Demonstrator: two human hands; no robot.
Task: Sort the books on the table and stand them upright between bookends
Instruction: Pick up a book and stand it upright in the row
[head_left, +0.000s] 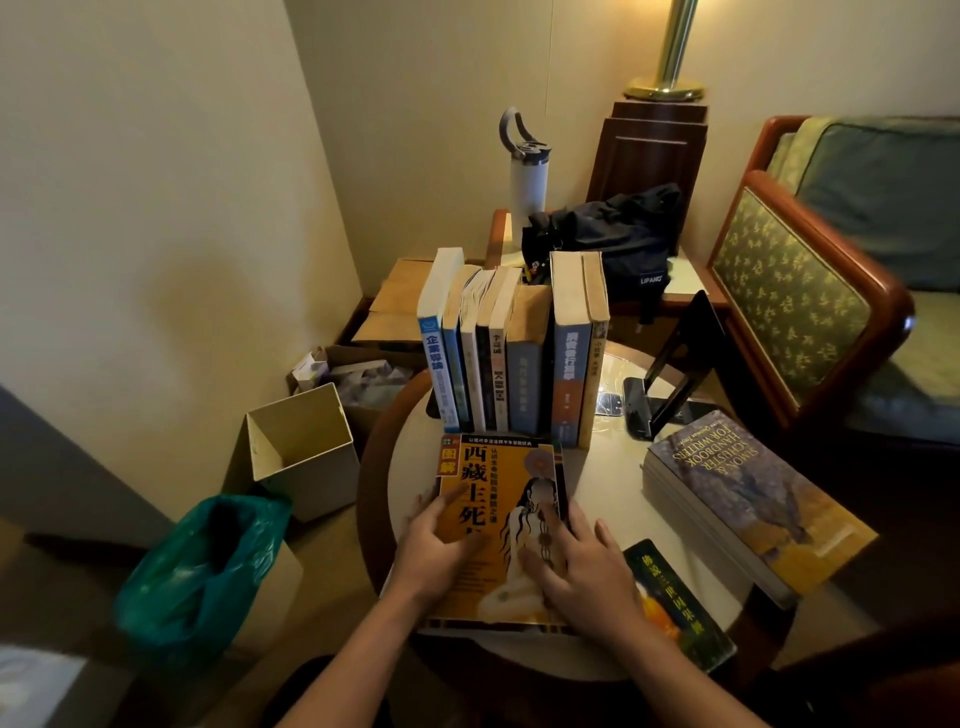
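the left hand (441, 540) pinches the left edge of the orange book (498, 467), thumb on the cover. the right hand (582, 561) lies flat on it, fingers spread. the book lies flat on the table (608, 483), just before the row of standing books (514, 353). it looks thick, stiff and glossy, probably heavy and slippery, so it is best gripped along both long edges.

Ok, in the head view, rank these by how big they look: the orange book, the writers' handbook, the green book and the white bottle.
1. writers' handbook and orange book, too alike to separate.
2. green book.
3. white bottle, though it stands farthest away.
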